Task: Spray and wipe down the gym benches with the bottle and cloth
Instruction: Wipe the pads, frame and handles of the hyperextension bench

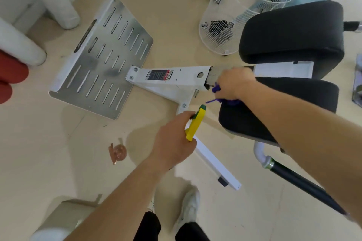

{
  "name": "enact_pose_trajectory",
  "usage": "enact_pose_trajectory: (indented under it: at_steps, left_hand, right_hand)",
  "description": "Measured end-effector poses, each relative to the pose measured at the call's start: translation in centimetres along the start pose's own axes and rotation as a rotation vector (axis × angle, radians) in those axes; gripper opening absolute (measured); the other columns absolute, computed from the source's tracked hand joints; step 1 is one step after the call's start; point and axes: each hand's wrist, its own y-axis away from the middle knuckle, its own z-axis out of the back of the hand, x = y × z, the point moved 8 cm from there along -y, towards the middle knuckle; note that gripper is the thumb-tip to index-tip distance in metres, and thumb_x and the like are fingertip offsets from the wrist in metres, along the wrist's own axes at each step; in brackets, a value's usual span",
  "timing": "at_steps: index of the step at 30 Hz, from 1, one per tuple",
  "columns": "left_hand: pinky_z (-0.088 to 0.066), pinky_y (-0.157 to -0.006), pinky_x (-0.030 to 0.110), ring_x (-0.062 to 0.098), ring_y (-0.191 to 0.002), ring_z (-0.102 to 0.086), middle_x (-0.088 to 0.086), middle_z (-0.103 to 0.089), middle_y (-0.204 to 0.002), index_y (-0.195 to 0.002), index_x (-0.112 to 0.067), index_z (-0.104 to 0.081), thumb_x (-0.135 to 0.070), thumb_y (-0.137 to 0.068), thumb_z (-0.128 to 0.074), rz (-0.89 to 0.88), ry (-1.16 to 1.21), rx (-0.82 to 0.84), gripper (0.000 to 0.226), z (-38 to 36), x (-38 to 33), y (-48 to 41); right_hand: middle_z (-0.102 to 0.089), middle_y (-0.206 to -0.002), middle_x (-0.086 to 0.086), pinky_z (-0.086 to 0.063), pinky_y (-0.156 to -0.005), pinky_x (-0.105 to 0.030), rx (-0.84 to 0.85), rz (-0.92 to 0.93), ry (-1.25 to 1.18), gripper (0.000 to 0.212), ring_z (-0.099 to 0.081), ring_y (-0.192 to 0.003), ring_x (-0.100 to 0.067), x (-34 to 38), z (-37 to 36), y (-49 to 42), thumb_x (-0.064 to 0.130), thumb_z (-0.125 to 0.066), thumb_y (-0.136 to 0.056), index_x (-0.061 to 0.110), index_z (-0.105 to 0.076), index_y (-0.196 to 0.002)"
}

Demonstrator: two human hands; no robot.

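— Two hands busy. Left hand (174,139) clenched round the yellow spray bottle (195,123), green nozzle aimed toward the white frame (176,78). Right hand (235,83) bunching the purple cloth (216,89) against the frame's end, right at the front edge of the lower black bench pad (284,107).

— Spraying or wiping, then?

— Looks like wiping, judging by the cloth pressed to the metal. Seems early or midway, with the upper pad (291,33) touched by neither hand.

— And next?

— Probably calls for dragging the cloth back along the lower pad's near edge, or swinging the nozzle round to the padding first. Needs a steady aim to keep spray off the floor (176,15).

— Containers?

— Bottle body hidden under the left palm, so no telling the fill level. White wire basket (205,39) standing on the floor beyond the pads, holding dark lumps at the bottom; cannot make out what. Pale boxy thing, maybe a bin (66,215), at the floor's near-left corner, contents out of sight.
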Motion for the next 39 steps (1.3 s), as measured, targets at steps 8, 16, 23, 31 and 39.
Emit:
enact_pose_trajectory:
  at_steps: [8, 16, 23, 31, 39]
  left_hand:
    - [-0.042, -0.064, 0.026, 0.015, -0.070, -0.050, -0.020, -0.053, -0.085, -0.132, -0.037, -0.052, -0.007, -0.081, -0.058, -0.035, -0.139, 0.162, 0.059, -3.7, 1.9, -2.9]
    - [-0.048, -0.064, 0.031, 0.018, -0.069, -0.053, -0.018, -0.053, -0.079, -0.117, -0.032, -0.055, -0.006, -0.080, -0.059, -0.028, -0.136, 0.152, 0.045, -6.1, 2.0, -4.3]
    - [-0.056, -0.070, 0.040, 0.016, -0.065, -0.059, -0.009, -0.066, -0.078, -0.107, -0.043, -0.058, -0.010, -0.073, -0.055, 0.063, -0.011, 0.223, 0.048, -6.9, 2.9, -5.2]
    - [-0.053, -0.069, 0.040, 0.019, -0.064, -0.056, -0.004, -0.070, -0.086, -0.114, -0.044, -0.060, -0.017, -0.067, -0.055, 0.162, 0.087, 0.035, 0.054, -3.4, 5.2, -4.3]
    - [-0.052, -0.065, 0.039, 0.016, -0.053, -0.045, 0.001, -0.066, -0.076, -0.110, -0.044, -0.057, -0.020, -0.065, -0.049, 0.233, 0.047, -0.018, 0.052, -1.6, 4.8, -3.8]
  right_hand:
    - [-0.061, -0.083, -0.001, -0.043, -0.063, -0.036, -0.121, -0.215, -0.361, 0.038, -0.058, -0.074, -0.022, -7.3, 1.3, -0.3, 0.056, -0.046, -0.093, 0.023, -0.063, -0.103]
    - [-0.064, -0.080, -0.003, -0.042, -0.062, -0.035, -0.125, -0.158, -0.403, 0.036, -0.059, -0.073, -0.022, -8.3, 0.8, -1.3, 0.054, -0.048, -0.092, 0.022, -0.062, -0.085]
    - [-0.066, -0.084, -0.003, -0.040, -0.065, -0.033, 0.032, 0.125, -0.597, 0.032, -0.059, -0.076, -0.019, -4.5, 0.1, -2.4, 0.046, -0.050, -0.098, 0.018, -0.065, -0.092]
    - [-0.058, -0.072, 0.000, -0.052, -0.080, -0.039, 0.100, 0.641, 0.300, 0.052, -0.057, -0.068, -0.024, 8.7, -7.0, 4.3, 0.055, -0.029, -0.097, 0.017, -0.056, -0.073]
    - [-0.060, -0.082, 0.004, -0.034, -0.057, -0.029, 0.079, 0.337, -0.013, 0.035, -0.057, -0.077, -0.019, 0.3, -1.1, -0.6, 0.058, -0.047, -0.089, 0.027, -0.062, -0.090]
